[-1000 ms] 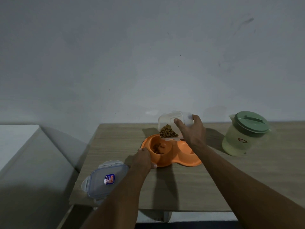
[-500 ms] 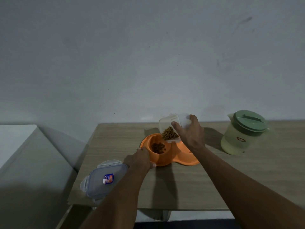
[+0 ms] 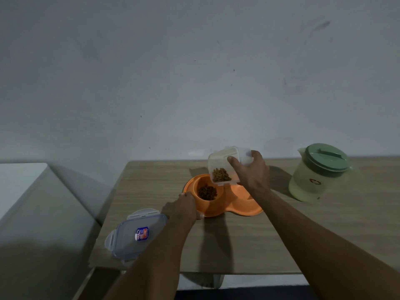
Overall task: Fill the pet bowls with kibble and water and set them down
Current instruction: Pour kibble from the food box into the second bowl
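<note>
Head: container [image 3: 223,162] in right grip [image 3: 253,175], above bowl [image 3: 243,205]

This looks like a plain, dimly lit room in a home. A wood-grain table [image 3: 270,234] stands with its far edge against a bare, pale wall [image 3: 194,72] marked with scuffs and specks. Household things sit on it: an orange double pet bowl [image 3: 244,207] near the middle, a clip-lock food box lid [image 3: 134,234] at the near left corner, and a green-lidded plastic jug [image 3: 313,180] near the far edge. A tub [image 3: 220,161] of kibble [image 3: 219,175] is tipped over the bowl.
</note>
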A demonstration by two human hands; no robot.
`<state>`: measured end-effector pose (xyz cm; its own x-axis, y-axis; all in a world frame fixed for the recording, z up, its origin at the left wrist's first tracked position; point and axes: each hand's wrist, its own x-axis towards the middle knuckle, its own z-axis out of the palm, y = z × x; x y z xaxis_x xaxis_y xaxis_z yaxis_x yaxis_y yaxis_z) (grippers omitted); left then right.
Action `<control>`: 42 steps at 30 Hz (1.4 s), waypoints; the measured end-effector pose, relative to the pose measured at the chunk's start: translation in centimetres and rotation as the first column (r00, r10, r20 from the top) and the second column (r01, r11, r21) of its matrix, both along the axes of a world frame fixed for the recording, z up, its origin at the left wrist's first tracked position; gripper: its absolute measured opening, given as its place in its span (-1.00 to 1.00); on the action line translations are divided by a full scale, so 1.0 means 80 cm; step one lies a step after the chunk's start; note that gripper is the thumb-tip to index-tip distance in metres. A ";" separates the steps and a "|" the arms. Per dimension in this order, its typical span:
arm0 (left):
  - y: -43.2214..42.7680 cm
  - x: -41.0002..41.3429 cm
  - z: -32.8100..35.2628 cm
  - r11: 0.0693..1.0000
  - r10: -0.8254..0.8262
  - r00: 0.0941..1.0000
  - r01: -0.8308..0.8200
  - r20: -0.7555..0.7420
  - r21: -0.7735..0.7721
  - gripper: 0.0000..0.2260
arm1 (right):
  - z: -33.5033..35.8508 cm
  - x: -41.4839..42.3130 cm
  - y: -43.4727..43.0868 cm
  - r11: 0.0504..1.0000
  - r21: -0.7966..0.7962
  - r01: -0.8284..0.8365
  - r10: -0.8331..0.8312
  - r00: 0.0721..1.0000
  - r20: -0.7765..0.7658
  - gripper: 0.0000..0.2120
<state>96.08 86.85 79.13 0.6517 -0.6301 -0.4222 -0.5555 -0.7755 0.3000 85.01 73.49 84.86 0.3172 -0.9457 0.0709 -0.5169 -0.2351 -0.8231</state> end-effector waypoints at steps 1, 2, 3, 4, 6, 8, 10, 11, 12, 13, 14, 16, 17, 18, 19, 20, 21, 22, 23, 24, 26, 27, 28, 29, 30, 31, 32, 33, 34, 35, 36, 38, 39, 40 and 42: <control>0.000 0.000 0.000 1.000 0.000 1.000 0.000 0.002 0.001 -0.28 | 0.000 0.000 -0.001 1.000 -0.001 0.005 -0.005 1.000 0.001 -0.24; 0.001 0.000 0.000 1.000 -0.001 1.000 0.001 0.005 0.006 -0.28 | 0.000 0.001 -0.001 1.000 -0.008 0.004 -0.004 1.000 -0.017 -0.27; 0.001 0.000 0.000 1.000 -0.005 1.000 0.005 0.008 0.013 -0.28 | -0.002 0.001 -0.002 1.000 -0.018 -0.001 0.000 1.000 -0.029 -0.30; 0.001 0.001 -0.001 1.000 -0.009 1.000 0.009 0.012 0.017 -0.28 | -0.002 0.001 -0.002 1.000 -0.020 0.000 -0.001 0.999 -0.032 -0.31; 0.000 0.001 0.000 1.000 -0.008 1.000 0.007 0.012 0.019 -0.29 | -0.004 0.001 -0.003 1.000 -0.025 0.006 -0.007 1.000 -0.030 -0.31; 0.000 0.001 0.001 1.000 -0.007 1.000 0.007 0.012 0.018 -0.29 | -0.005 0.001 -0.004 0.999 -0.039 0.002 -0.004 0.999 -0.037 -0.31; 0.000 0.000 0.001 1.000 -0.008 1.000 0.008 0.015 0.018 -0.29 | -0.006 0.001 -0.005 0.998 -0.064 -0.017 0.013 0.998 -0.067 -0.30; 0.000 0.000 0.001 1.000 -0.010 1.000 0.010 0.021 0.016 -0.29 | -0.005 0.001 -0.005 0.998 -0.059 -0.021 0.017 0.998 -0.065 -0.31; 0.001 0.000 0.001 1.000 -0.012 0.999 0.012 0.031 0.012 -0.30 | -0.005 0.001 -0.006 0.999 -0.043 -0.017 0.015 0.998 -0.053 -0.31; 0.001 0.000 0.001 1.000 -0.015 0.999 0.014 0.039 0.011 -0.30 | -0.004 0.001 -0.006 0.999 -0.033 -0.011 0.010 0.999 -0.051 -0.32; 0.001 -0.001 0.001 1.000 -0.016 0.999 0.016 0.040 0.012 -0.30 | -0.004 0.001 -0.005 0.999 -0.034 -0.009 0.008 0.998 -0.057 -0.32; 0.001 -0.001 0.003 1.000 -0.012 1.000 0.011 0.027 0.018 -0.30 | -0.006 0.001 -0.006 0.999 -0.043 -0.011 0.008 0.998 -0.067 -0.31; 0.001 -0.001 0.003 1.000 -0.009 1.000 0.009 0.020 0.019 -0.29 | -0.006 0.000 -0.005 0.999 -0.042 -0.010 0.007 0.998 -0.064 -0.31; 0.001 -0.001 0.003 1.000 -0.010 1.000 0.009 0.015 0.019 -0.29 | -0.006 -0.001 -0.005 0.999 -0.038 -0.008 0.005 0.998 -0.059 -0.30; 0.001 0.000 0.003 1.000 -0.012 1.000 0.011 0.014 0.017 -0.29 | -0.006 -0.002 -0.006 0.999 -0.035 -0.006 0.004 0.999 -0.054 -0.30; 0.001 -0.001 0.002 1.000 -0.014 1.000 0.013 0.017 0.016 -0.29 | -0.006 -0.002 -0.006 0.999 -0.035 -0.007 0.005 0.998 -0.055 -0.30; 0.002 -0.001 0.003 1.000 -0.014 1.000 0.014 0.024 0.018 -0.29 | -0.006 -0.002 -0.006 0.999 -0.039 -0.009 0.006 0.998 -0.062 -0.30; 0.002 -0.001 0.002 1.000 -0.015 1.000 0.014 0.028 0.021 -0.29 | -0.006 -0.002 -0.006 0.999 -0.041 -0.012 0.009 0.998 -0.069 -0.29; 0.002 -0.001 0.002 1.000 -0.016 1.000 0.015 0.026 0.025 -0.29 | -0.005 -0.002 -0.007 0.999 -0.034 -0.008 0.006 0.998 -0.068 -0.28; 0.002 -0.001 0.002 1.000 -0.015 1.000 0.015 0.021 0.025 -0.29 | -0.004 -0.001 -0.007 1.000 -0.019 0.001 -0.002 0.998 -0.060 -0.28; 0.001 -0.001 0.002 1.000 -0.013 1.000 0.012 0.015 0.025 -0.28 | -0.004 -0.001 -0.006 1.000 -0.006 0.007 -0.008 0.998 -0.062 -0.28; 0.001 -0.001 0.002 1.000 -0.015 1.000 0.015 0.016 0.025 -0.28 | -0.004 -0.001 -0.005 1.000 -0.014 0.003 -0.004 0.998 -0.067 -0.29; 0.001 0.000 0.001 1.000 -0.018 1.000 0.017 0.016 0.025 -0.28 | -0.005 -0.001 -0.005 1.000 -0.020 0.000 -0.002 0.998 -0.067 -0.28; 0.001 0.000 0.001 1.000 -0.019 1.000 0.018 0.017 0.021 -0.28 | -0.005 -0.002 -0.005 1.000 -0.021 0.000 -0.002 0.998 -0.063 -0.27; 0.001 0.000 0.000 1.000 -0.018 1.000 0.018 0.017 0.017 -0.28 | -0.005 -0.003 -0.004 1.000 -0.017 0.001 -0.002 0.998 -0.059 -0.27; 0.001 0.000 0.000 1.000 -0.017 1.000 0.017 0.019 0.015 -0.29 | -0.005 -0.003 -0.004 1.000 -0.016 0.003 -0.004 0.999 -0.054 -0.26; 0.001 0.000 0.000 1.000 -0.017 1.000 0.017 0.020 0.016 -0.29 | -0.004 -0.003 -0.004 1.000 -0.018 0.004 -0.005 0.999 -0.053 -0.26; 0.001 0.000 -0.001 1.000 -0.015 1.000 0.015 0.019 0.017 -0.29 | -0.004 -0.003 -0.003 1.000 -0.025 0.003 -0.004 0.998 -0.055 -0.26; 0.001 0.000 -0.001 1.000 -0.013 1.000 0.013 0.016 0.019 -0.29 | -0.002 -0.003 -0.003 0.999 -0.033 -0.005 0.003 0.998 -0.060 -0.26; 0.001 0.000 -0.001 1.000 -0.011 1.000 0.011 0.017 0.018 -0.29 | -0.002 -0.003 -0.003 0.999 -0.042 -0.015 0.012 0.998 -0.064 -0.26; 0.001 0.000 -0.002 1.000 -0.011 1.000 0.011 0.022 0.014 -0.29 | -0.001 -0.003 -0.002 0.999 -0.038 -0.023 0.020 0.998 -0.066 -0.25; 0.001 0.001 -0.002 1.000 -0.013 0.999 0.012 0.034 0.015 -0.30 | 0.000 -0.002 -0.001 0.999 -0.032 -0.034 0.031 0.997 -0.072 -0.23; 0.001 0.001 -0.001 1.000 -0.013 0.999 0.012 0.035 0.020 -0.30 | -0.001 -0.003 0.000 0.998 -0.050 -0.036 0.033 0.997 -0.076 -0.23; 0.001 0.001 -0.001 1.000 -0.012 0.999 0.011 0.036 0.022 -0.30 | -0.002 -0.003 0.001 0.997 -0.067 -0.036 0.031 0.996 -0.078 -0.24; 0.000 0.001 -0.002 1.000 -0.012 0.999 0.012 0.032 0.024 -0.30 | -0.001 -0.003 0.003 0.997 -0.066 -0.035 0.030 0.997 -0.075 -0.25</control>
